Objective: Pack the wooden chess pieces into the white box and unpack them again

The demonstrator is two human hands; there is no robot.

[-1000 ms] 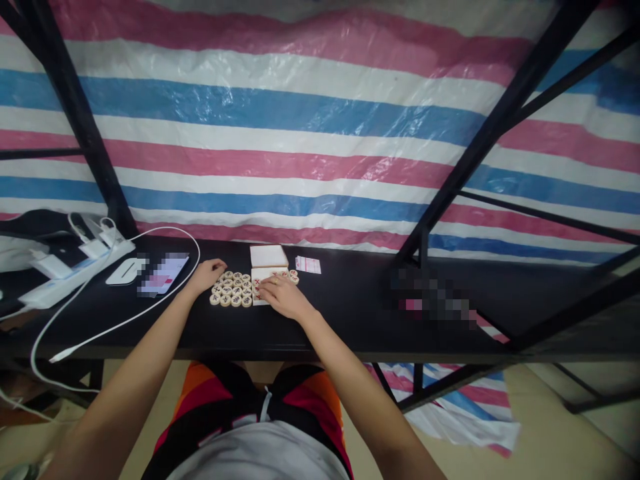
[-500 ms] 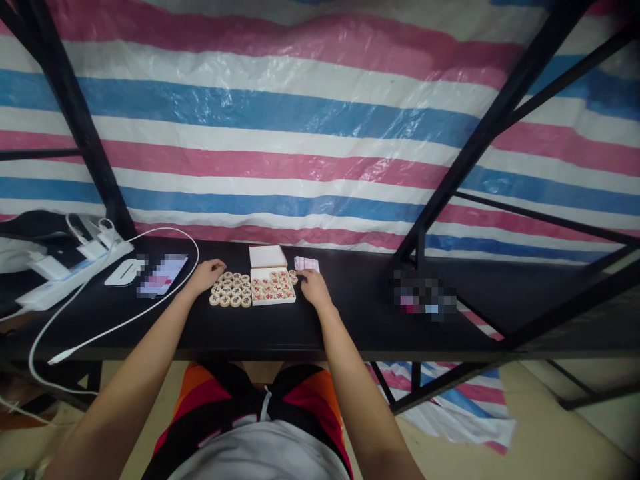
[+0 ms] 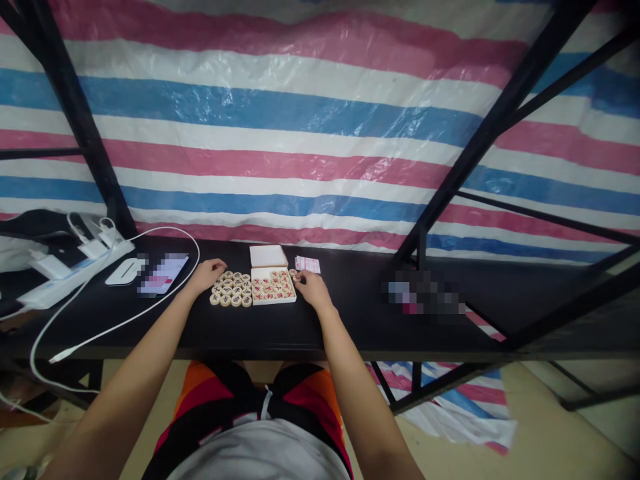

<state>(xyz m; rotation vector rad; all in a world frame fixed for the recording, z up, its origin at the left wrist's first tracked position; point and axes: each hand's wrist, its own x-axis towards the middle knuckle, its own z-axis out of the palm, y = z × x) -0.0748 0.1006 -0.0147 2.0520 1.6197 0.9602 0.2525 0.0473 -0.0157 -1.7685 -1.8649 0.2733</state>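
Note:
My left hand (image 3: 209, 272) rests on the black desktop with fingers loosely bent, apparently holding nothing, just left of the black-lettered xiangqi pieces (image 3: 235, 291). These round wooden pieces lie in close rows. Beside them is an open white box (image 3: 275, 301) with red-lettered xiangqi pieces (image 3: 269, 288) laid in rows inside. My right hand (image 3: 313, 288) is at the box's right edge, its thumb and fingertips closed on a small xiangqi piece (image 3: 296, 278), mostly covered by the fingers. Another piece (image 3: 293, 272) lies just behind it.
The box lid (image 3: 269, 256) lies behind the box, with a pink-and-white paper packet (image 3: 307, 265) to its right. On the left are a phone (image 3: 165, 273), a white device (image 3: 123, 271), a power strip (image 3: 75, 275) and a white cable (image 3: 120, 326). Black metal posts (image 3: 440, 180) flank the desk.
My right hand has shifted slightly left, and its fingertips have closed over the small piece beside the box. My left hand stays where it was.

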